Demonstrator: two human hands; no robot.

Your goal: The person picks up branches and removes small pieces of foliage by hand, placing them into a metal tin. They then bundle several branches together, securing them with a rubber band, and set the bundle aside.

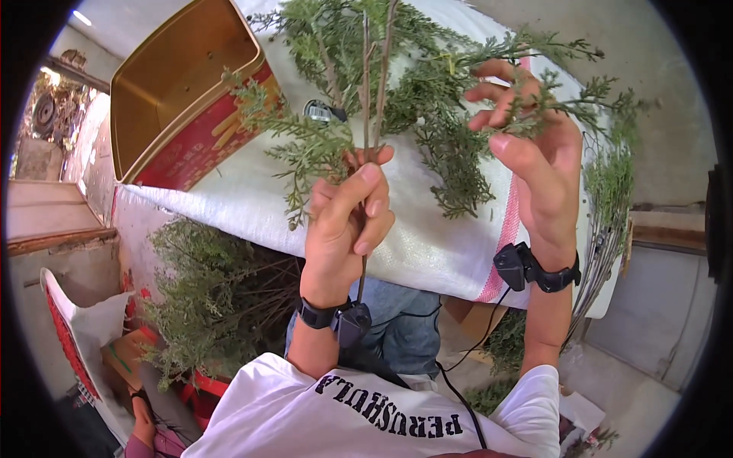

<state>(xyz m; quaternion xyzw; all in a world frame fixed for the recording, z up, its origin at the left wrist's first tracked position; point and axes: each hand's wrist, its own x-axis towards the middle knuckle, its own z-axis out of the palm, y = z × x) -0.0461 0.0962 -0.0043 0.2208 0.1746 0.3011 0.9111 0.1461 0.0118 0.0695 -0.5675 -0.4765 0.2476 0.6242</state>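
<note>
Well, the left hand (347, 202) clasps thin woody conifer stems (367, 91) while the right hand (538, 145), fingers parted, hovers among feathery sprigs (595, 95).

Your left hand (347, 206) grips upright woody stems (367, 84) above a white woven sheet (420, 256) with a pink stripe. Your right hand (542, 153) is raised among green sprigs (454, 137), thumb and fingertips apart; whether it touches them is unclear. A red box with a golden inside (183, 91) sits at upper left; leafy branches (206, 290) lie below the sheet's left edge.
</note>
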